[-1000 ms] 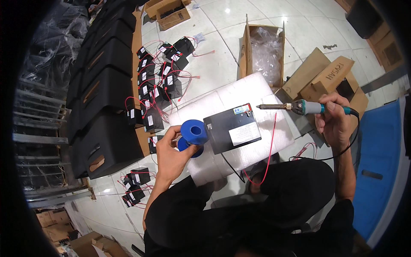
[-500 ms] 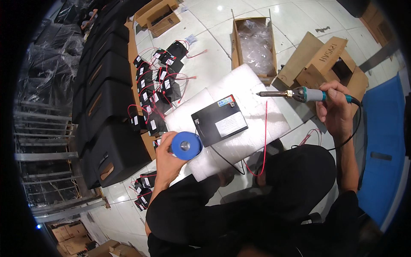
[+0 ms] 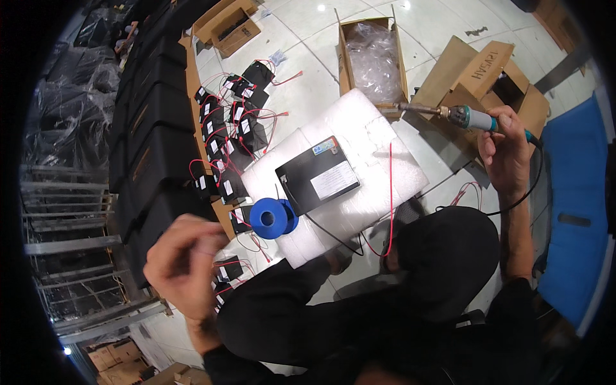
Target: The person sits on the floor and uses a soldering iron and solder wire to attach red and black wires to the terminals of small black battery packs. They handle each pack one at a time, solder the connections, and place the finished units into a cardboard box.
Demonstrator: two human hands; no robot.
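My right hand (image 3: 508, 154) grips a soldering iron (image 3: 471, 118) by its grey and teal handle, its metal tip pointing left above the far right side of a white foam block (image 3: 385, 160). A black rectangular battery (image 3: 308, 168) with a white label lies on the foam, a metal terminal showing at two of its corners. Against the foam's left edge is a blue spool (image 3: 269, 219), probably of solder, with a thin wire end sticking up. My left hand (image 3: 186, 266) is off the spool, to its lower left; motion smears its bent fingers.
Several black batteries (image 3: 226, 151) with red leads lie on the tiled floor at left, beside large black cases (image 3: 160, 154). Open cardboard boxes (image 3: 369, 61) stand beyond the foam. A red wire (image 3: 391, 199) and a black wire (image 3: 333, 236) trail over the foam's near edge.
My left hand has let go of the blue spool and moved left and toward me. The spool stays by the foam's edge. The soldering iron's tip has tilted farther away from me.
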